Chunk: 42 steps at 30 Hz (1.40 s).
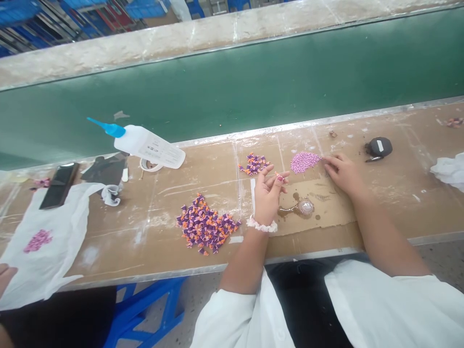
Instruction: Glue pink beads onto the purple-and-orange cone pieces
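Observation:
My left hand [268, 191] is raised over the brown worktable [380, 203], fingers curled, pinching a small purple-and-orange piece [279, 177] at its fingertips. My right hand [342, 171] lies on the table with its fingertips pressed together at the edge of a small heap of pink beads [303, 161]. A little pile of purple-and-orange pieces [254, 164] sits just beyond my left hand. A larger pile of the same pieces [205, 224] lies to its left. A puddle of clear glue [301, 208] shines between my wrists.
A white glue bottle with a blue nozzle [145, 144] lies on its side at the left. A black phone [59, 184], a white plastic bag holding pink beads [39, 241] and a black round object [378, 147] are also on the table. A green conveyor belt [232, 87] runs behind.

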Motion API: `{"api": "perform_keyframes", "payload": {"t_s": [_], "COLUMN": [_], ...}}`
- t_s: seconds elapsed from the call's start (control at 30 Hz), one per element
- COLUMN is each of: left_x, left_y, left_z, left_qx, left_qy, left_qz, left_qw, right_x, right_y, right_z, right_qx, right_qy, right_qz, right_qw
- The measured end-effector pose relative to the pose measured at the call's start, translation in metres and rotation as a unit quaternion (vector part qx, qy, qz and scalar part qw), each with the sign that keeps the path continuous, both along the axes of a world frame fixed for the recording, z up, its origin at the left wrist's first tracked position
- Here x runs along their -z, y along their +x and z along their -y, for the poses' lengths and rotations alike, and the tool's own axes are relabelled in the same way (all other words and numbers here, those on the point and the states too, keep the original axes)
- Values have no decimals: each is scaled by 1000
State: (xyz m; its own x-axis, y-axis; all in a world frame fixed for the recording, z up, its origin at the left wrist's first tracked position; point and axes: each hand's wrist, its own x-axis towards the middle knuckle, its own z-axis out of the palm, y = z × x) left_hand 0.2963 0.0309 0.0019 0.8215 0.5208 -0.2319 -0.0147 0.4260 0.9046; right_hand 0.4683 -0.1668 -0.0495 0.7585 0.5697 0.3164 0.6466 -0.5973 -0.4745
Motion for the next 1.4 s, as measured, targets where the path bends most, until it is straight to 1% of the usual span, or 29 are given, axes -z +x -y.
{"api": "perform_keyframes", "payload": {"t_s": [0.1,0.23,0.37,0.53,0.63,0.73,0.83,0.9,0.97,1.03,1.1,1.17,1.2,1.23,1.3,1.33,1.4], "left_x": [1,3,2,0,2,6,9,10,9,8,6,5,5,4,4,3,2], "left_y": [0,0,1,2,3,2,1,1,0,0,-1,-1,-1,-1,-1,-2,-3], "left_z": [-1,-4,-5,-4,-4,-3,-1,2,3,5,5,6,7,8,9,10,13], "left_qx": [-18,-19,-27,-41,-65,-67,-53,-48,-45,-33,-20,-11,-7,-2,7,10,18], "left_qy": [-22,-46,-61,-72,-62,-36,21,65,95,102,96,95,100,106,115,115,113], "left_qz": [-9,-29,-27,-23,-17,6,24,29,24,13,-2,-19,-25,-28,-27,-25,-16], "left_qw": [1000,998,997,996,996,997,998,996,994,994,995,995,995,994,993,993,993], "right_x": [0,0,0,-2,-2,2,9,12,12,9,2,-7,-11,-15,-23,-26,-33], "right_y": [-1,1,3,2,3,4,4,2,0,-1,-4,-8,-11,-15,-23,-26,-34], "right_z": [0,2,3,3,0,-3,-6,-6,-4,-1,0,-2,-3,-5,-11,-14,-18], "right_qx": [2,10,21,-3,4,21,34,37,37,37,37,29,17,1,-35,-49,-63], "right_qy": [-4,12,27,13,-6,-44,-75,-74,-47,14,70,129,165,208,299,333,376], "right_qz": [0,-10,-8,-24,-33,-21,12,23,13,-21,-56,-111,-150,-195,-283,-316,-367], "right_qw": [1000,1000,999,1000,999,999,997,996,998,999,995,985,975,958,910,887,848]}}
